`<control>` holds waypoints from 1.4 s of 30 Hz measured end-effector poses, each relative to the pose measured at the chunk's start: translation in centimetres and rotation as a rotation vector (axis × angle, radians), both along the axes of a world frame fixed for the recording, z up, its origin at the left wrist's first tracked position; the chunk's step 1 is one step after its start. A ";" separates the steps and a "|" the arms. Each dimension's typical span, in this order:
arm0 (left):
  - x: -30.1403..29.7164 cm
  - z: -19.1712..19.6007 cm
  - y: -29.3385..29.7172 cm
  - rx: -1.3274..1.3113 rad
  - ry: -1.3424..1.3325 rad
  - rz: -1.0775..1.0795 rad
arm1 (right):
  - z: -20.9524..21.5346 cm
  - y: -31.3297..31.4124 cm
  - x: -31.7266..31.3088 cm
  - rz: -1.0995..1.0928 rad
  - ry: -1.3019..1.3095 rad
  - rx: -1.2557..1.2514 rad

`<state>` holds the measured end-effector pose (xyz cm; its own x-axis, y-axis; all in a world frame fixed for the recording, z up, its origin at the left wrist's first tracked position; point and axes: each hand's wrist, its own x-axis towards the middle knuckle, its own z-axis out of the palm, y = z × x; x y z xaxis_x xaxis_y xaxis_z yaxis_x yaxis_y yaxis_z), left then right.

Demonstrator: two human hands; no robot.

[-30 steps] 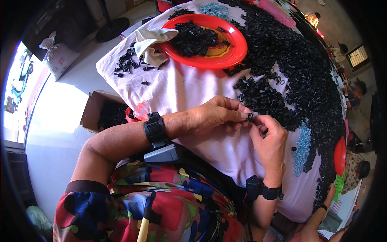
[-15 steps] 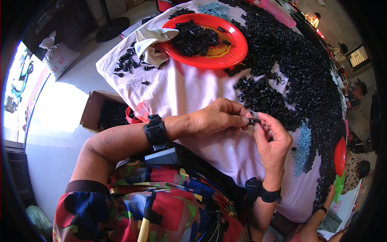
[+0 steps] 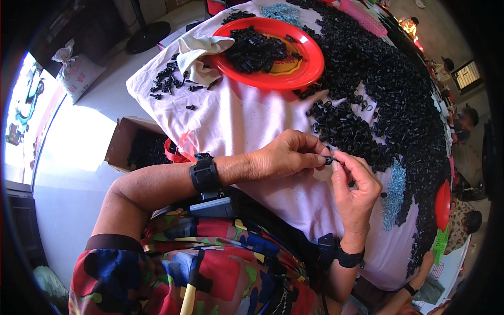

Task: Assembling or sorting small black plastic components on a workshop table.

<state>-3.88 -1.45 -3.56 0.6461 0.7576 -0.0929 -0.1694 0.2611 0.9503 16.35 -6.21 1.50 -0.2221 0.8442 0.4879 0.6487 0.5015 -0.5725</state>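
Right hand [image 3: 358,184] sits slightly farther right than 1 s ago. Its fingers and the left hand's [image 3: 290,156] pinch 1 small black part [image 3: 330,160] above the table [image 3: 262,118]. Likely light, stiff, slick; hold by ends.

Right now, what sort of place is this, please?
Probably a hand-assembly workshop: heaps of small black parts cover much of a cloth-draped table, a red tray holds more, and another person's hand shows at lower right.
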 end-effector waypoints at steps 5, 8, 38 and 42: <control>0.4 -0.3 -0.2 0.118 0.000 0.064 | -0.2 -0.2 -0.2 -0.040 0.021 -0.028; 0.6 -0.5 -0.5 0.219 0.023 0.136 | -0.1 -0.2 -0.3 -0.029 0.012 -0.041; 0.8 0.2 -1.0 0.364 0.216 0.246 | -0.8 0.3 -0.7 -0.053 0.049 -0.042; 1.5 -0.7 -0.7 0.134 -0.056 0.218 | -0.3 0.2 -0.5 -0.007 -0.036 0.014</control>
<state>-2.42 -2.16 -4.30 0.4677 0.8825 0.0490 -0.2613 0.0851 0.9615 15.80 -6.02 1.20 -0.2339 0.8386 0.4919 0.6718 0.5052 -0.5417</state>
